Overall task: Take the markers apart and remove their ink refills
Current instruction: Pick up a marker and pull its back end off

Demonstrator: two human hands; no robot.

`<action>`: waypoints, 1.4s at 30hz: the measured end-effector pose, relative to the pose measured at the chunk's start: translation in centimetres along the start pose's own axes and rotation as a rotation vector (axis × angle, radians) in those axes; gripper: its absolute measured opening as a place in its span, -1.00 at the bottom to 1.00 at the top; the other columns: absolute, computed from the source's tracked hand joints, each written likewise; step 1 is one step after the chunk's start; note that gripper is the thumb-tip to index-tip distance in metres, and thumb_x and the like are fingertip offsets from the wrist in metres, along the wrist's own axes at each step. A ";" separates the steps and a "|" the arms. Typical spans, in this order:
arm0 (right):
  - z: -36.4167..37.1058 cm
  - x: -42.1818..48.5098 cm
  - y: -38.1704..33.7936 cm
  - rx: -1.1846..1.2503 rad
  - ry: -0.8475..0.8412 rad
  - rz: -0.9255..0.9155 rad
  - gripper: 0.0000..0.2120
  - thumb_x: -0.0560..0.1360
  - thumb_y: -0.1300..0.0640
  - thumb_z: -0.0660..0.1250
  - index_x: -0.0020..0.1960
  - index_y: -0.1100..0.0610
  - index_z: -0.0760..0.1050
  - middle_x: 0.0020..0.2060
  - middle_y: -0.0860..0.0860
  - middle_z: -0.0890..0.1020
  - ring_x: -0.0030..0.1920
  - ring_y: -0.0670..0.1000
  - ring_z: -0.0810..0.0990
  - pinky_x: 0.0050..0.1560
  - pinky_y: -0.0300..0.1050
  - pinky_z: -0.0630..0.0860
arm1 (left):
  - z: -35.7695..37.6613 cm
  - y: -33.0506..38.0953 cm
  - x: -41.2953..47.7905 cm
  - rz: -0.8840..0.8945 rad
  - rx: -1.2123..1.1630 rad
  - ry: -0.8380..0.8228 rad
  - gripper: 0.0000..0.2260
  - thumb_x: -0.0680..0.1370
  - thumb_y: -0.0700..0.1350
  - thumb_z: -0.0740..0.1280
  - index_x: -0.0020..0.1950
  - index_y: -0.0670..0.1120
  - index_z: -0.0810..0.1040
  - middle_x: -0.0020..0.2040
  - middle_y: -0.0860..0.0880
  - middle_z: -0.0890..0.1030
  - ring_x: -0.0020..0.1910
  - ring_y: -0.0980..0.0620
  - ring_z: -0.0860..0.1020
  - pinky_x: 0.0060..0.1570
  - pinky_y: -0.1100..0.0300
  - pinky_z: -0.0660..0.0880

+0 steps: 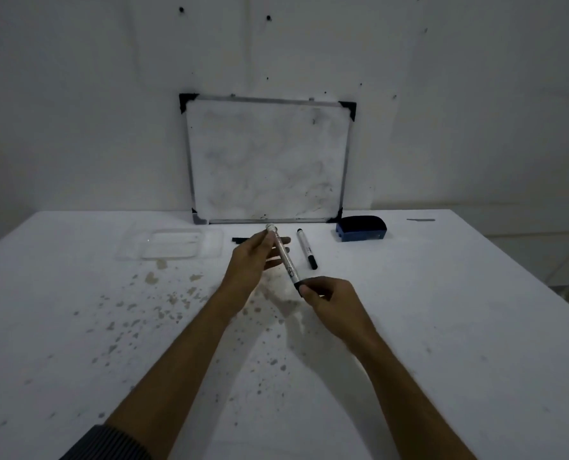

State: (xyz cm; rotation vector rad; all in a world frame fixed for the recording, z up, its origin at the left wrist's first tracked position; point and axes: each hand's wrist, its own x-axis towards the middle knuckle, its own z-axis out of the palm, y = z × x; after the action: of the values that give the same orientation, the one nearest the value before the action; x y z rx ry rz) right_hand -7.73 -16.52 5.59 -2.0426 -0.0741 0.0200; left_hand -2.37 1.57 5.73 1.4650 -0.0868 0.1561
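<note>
Head view: marker (pixel 282 254) raised over the table (pixel 442 327), long axis 11-to-5 o'clock. My right hand (pixel 326 298) pinches its black near end; my left hand (pixel 253 260), fingers loosely curled, steadies the far barrel. Second marker (pixel 306 248) lies at 1 o'clock.

Dim, greyish, grainy light falls evenly from above, leaving soft shadows under the arms on the tabletop (pixel 442 293), with darkened corners, wide-angle bowing at the edges and slight overall softness.

Marker (pixel 283 255) between both hands' grips
</note>
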 end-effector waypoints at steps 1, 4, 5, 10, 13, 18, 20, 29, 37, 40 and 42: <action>0.3 -0.3 -0.2 -0.022 -0.035 -0.022 -0.75 0.60 0.04 0.38 0.24 0.06 0.65 0.09 -0.07 0.70 0.10 -0.08 0.64 0.18 -0.13 0.55 | -0.5 0.4 -0.3 -0.013 -0.043 0.000 -0.70 0.71 -0.03 0.25 0.33 -0.17 0.60 0.15 -0.12 0.73 0.12 -0.11 0.72 0.15 0.00 0.64; 1.1 -0.4 -1.3 -0.054 -0.164 -0.093 -0.76 0.59 0.01 0.38 0.23 0.01 0.64 0.04 -0.11 0.71 0.00 -0.15 0.66 0.04 -0.19 0.61 | -2.3 1.6 -1.5 -0.027 -0.126 -0.007 -0.72 0.70 -0.08 0.27 0.31 -0.22 0.59 0.13 -0.21 0.70 0.03 -0.13 0.72 0.00 0.10 0.64; 1.5 -0.2 -1.8 -0.063 -0.205 -0.118 -0.73 0.59 -0.02 0.38 0.25 0.00 0.61 0.04 -0.10 0.70 0.00 -0.15 0.66 -0.02 -0.23 0.61 | -3.0 1.9 -1.9 -0.030 -0.143 -0.004 -0.73 0.70 -0.09 0.27 0.29 -0.23 0.59 0.12 -0.22 0.70 0.00 -0.12 0.72 -0.03 0.13 0.64; 4.0 2.6 -4.4 -0.025 -0.092 -0.235 -0.68 0.62 -0.22 0.20 0.20 -0.05 0.53 -0.02 -0.11 0.65 -0.05 -0.12 0.64 -0.14 -0.30 0.49 | -5.3 3.1 -4.2 -0.103 0.009 -0.062 -0.70 0.65 0.12 0.33 0.18 -0.06 0.67 -0.18 -0.05 0.57 -0.36 0.02 0.53 -0.33 0.19 0.52; 5.2 4.3 -5.0 -0.038 -0.006 -0.278 -0.61 0.65 -0.23 0.10 -0.07 -0.02 0.58 -0.25 -0.08 0.64 -0.22 -0.11 0.62 -0.15 -0.20 0.55 | -6.1 2.0 -5.2 -0.031 0.285 -0.080 -0.74 0.65 0.19 0.30 0.23 0.14 0.67 -0.27 0.16 0.56 -0.44 0.18 0.42 -0.41 0.29 0.38; 7.3 5.7 -3.7 -0.057 0.038 -0.210 -0.30 0.60 -0.35 0.02 -0.32 0.18 0.56 -0.43 0.07 0.60 -0.36 0.05 0.57 -0.17 0.02 0.57 | -7.7 -0.5 -4.5 0.242 0.828 -0.055 -0.74 0.65 0.18 0.27 0.16 0.08 0.64 -0.17 0.15 0.66 -0.28 0.19 0.58 -0.26 0.29 0.47; 7.9 5.9 -3.0 -0.085 0.008 -0.179 -0.19 0.52 -0.45 -0.04 -0.33 0.24 0.53 -0.42 0.12 0.61 -0.35 0.12 0.59 -0.20 0.04 0.57 | -7.9 -1.3 -4.1 0.305 0.905 -0.057 -0.73 0.64 0.19 0.28 0.17 0.07 0.64 -0.07 0.14 0.69 -0.17 0.19 0.61 -0.17 0.29 0.52; 8.7 5.5 -1.7 -0.165 0.054 -0.155 -0.33 0.64 -0.30 -0.01 -0.51 0.07 0.32 -0.55 -0.02 0.44 -0.48 -0.03 0.43 -0.33 -0.13 0.39 | -7.9 -2.6 -3.8 0.419 0.978 -0.097 -0.64 0.69 0.21 0.10 0.13 0.15 0.66 -0.24 0.18 0.66 -0.32 0.21 0.57 -0.25 0.31 0.51; 8.3 5.4 -0.5 -0.111 0.091 -0.533 -0.41 0.67 -0.09 0.04 -0.34 0.25 0.49 -0.57 0.05 0.42 -0.55 0.09 0.41 -0.50 -0.04 0.38 | -7.2 0.3 -3.6 -0.012 0.643 -0.337 -0.52 0.69 0.17 0.16 -0.38 0.04 0.53 -0.49 0.09 0.49 -0.51 0.16 0.42 -0.36 0.31 0.43; 7.9 5.9 -0.9 -0.186 0.071 -0.765 -0.48 0.69 0.08 0.05 -0.36 0.25 0.48 -0.60 0.02 0.41 -0.65 -0.01 0.35 -0.65 -0.03 0.33 | -7.3 0.3 -3.8 -0.070 0.510 -0.378 -0.50 0.69 0.17 0.18 -0.35 -0.05 0.53 -0.50 0.12 0.47 -0.52 0.18 0.39 -0.37 0.34 0.38; 8.1 6.2 -0.9 -0.202 0.124 -0.769 -0.50 0.68 0.09 0.07 -0.39 0.17 0.45 -0.60 0.03 0.42 -0.65 -0.01 0.35 -0.64 -0.07 0.37 | -7.0 -0.5 -4.4 0.069 0.620 -0.239 -0.53 0.70 0.17 0.16 -0.36 0.09 0.56 -0.48 0.12 0.52 -0.50 0.18 0.44 -0.35 0.31 0.41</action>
State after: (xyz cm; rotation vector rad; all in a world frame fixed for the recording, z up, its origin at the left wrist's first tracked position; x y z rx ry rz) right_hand -1.91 -8.56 2.83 -2.0850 -0.8011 -0.6125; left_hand -6.92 8.25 3.84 2.0970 -0.3039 0.0636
